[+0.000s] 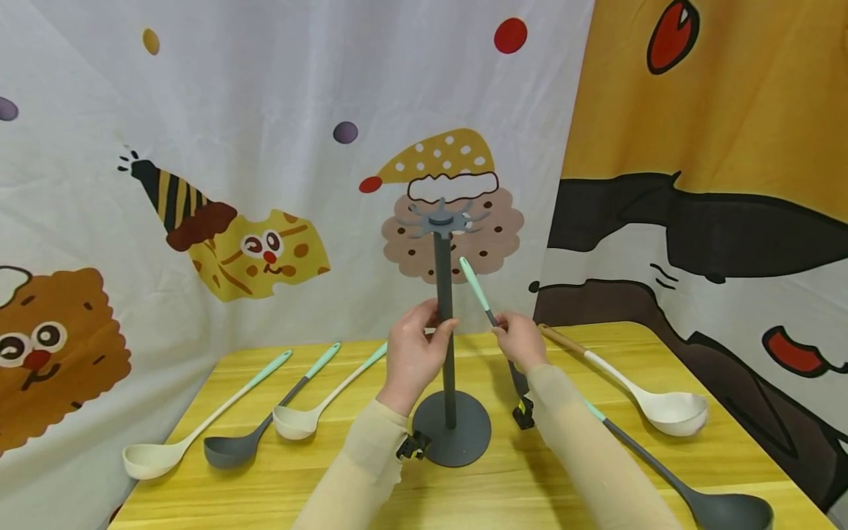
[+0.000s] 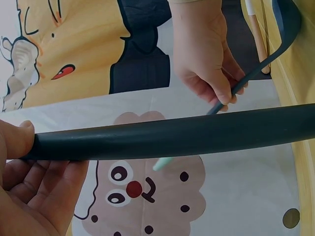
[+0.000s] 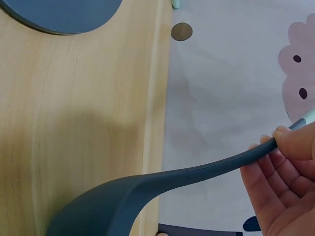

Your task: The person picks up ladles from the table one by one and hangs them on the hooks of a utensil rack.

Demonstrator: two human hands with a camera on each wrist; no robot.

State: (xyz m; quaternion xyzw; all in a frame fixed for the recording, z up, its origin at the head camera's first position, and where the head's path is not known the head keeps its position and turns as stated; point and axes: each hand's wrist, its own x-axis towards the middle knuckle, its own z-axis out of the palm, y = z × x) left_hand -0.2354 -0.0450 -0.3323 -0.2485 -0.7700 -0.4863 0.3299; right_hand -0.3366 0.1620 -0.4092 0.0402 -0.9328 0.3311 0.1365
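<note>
In the head view a dark grey rack stand rises upright from a round base, with a ring of hooks on top. My left hand grips its pole about midway, thumb across the front. To the right of the pole, my right hand pinches the shaft of a dark grey soup ladle below its mint-green handle. The handle end points up and leans toward the pole, below the hooks. In the right wrist view the bowl hangs lowest, over the wooden table.
Left of the stand lie a cream ladle, a dark grey ladle and a smaller cream ladle. On the right are a white ladle with a wooden handle and another dark grey ladle. A printed curtain hangs behind the table.
</note>
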